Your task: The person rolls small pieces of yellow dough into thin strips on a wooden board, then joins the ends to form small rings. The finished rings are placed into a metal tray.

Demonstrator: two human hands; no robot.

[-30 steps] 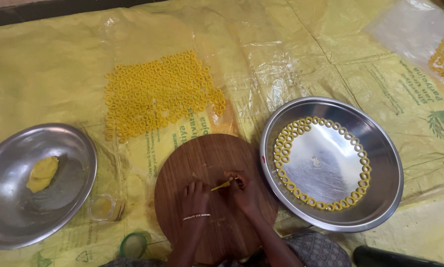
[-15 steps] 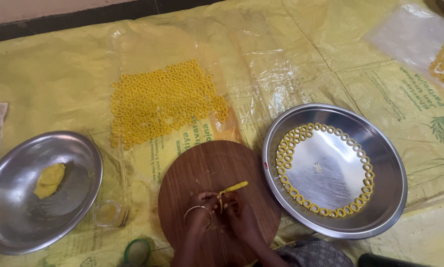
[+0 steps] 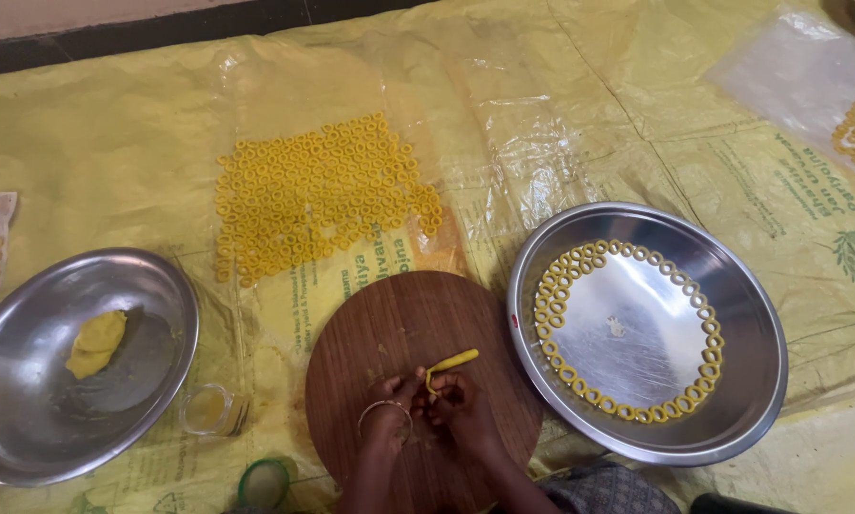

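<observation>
both hands meet on the round wooden board (image 3: 389,333): the left hand (image 3: 389,411) and right hand (image 3: 465,409) pinch the near end of a yellow dough strip (image 3: 451,363), whose long axis runs up-right toward the ring-lined steel plate (image 3: 751,286)

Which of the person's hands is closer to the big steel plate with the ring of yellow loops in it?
Right. The right hand rests on the round wooden board, just beside the plate's near-left rim. The left hand is on the far side of it, further from the plate.
</observation>
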